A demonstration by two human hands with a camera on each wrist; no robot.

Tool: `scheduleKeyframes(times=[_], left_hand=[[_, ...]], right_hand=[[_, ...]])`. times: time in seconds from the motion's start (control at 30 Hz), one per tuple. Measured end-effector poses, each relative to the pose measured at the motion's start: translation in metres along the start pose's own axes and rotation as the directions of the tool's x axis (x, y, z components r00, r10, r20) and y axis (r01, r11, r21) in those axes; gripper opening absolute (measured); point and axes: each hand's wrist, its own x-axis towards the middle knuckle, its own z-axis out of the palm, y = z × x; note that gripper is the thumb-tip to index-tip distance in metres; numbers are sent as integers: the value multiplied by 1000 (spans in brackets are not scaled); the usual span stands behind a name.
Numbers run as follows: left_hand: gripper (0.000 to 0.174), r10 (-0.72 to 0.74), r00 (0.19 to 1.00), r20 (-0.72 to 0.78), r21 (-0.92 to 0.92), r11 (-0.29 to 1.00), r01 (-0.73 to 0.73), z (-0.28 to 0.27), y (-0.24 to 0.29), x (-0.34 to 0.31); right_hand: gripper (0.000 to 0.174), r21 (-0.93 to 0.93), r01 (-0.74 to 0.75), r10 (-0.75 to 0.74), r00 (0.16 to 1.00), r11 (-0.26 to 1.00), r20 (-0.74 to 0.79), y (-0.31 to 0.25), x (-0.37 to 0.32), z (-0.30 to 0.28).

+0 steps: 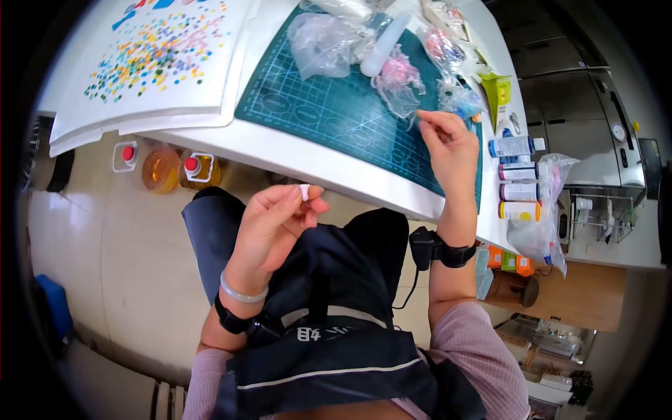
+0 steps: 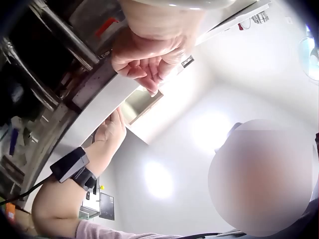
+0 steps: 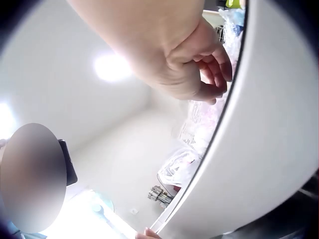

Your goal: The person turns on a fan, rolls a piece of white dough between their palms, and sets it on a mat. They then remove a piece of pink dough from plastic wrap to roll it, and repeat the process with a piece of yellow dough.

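Observation:
Over the lap in the head view, my left hand pinches a small pale pinkish-white piece, soft-looking, between thumb and forefinger. In the left wrist view the left hand has its other fingers curled. My right hand is above the green cutting mat, thumb and forefinger pinching the trailing end of a clear plastic bag with pink stuff inside. From the right wrist, the right hand shows its thumb and fingertips drawn together beside crumpled clear plastic.
More crumpled plastic bags and a translucent white tube lie on the mat. Several labelled bottles line the table's right side. A white board with colourful dots is at left; jugs stand on the floor.

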Motion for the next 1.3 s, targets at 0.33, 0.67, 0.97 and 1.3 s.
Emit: scheduleKeyframes(times=[0.33,0.67,0.97,1.3], left_hand=[[18,13,1000,2,149,989,-13,20,5,-18],[20,124,991,49,672,730,-124,54,-33,-55],[15,-144,986,84,630,775,60,86,-104,-50],[15,-53,998,-42,692,719,67,104,-149,-46]], right_hand=[[20,357,203,-240,969,912,61,-59,-42,8],[21,350,451,-511,854,821,99,-69,-119,4],[21,429,331,-306,943,840,-129,-20,-189,-61],[14,831,-36,49,999,556,10,4,-214,-75]])
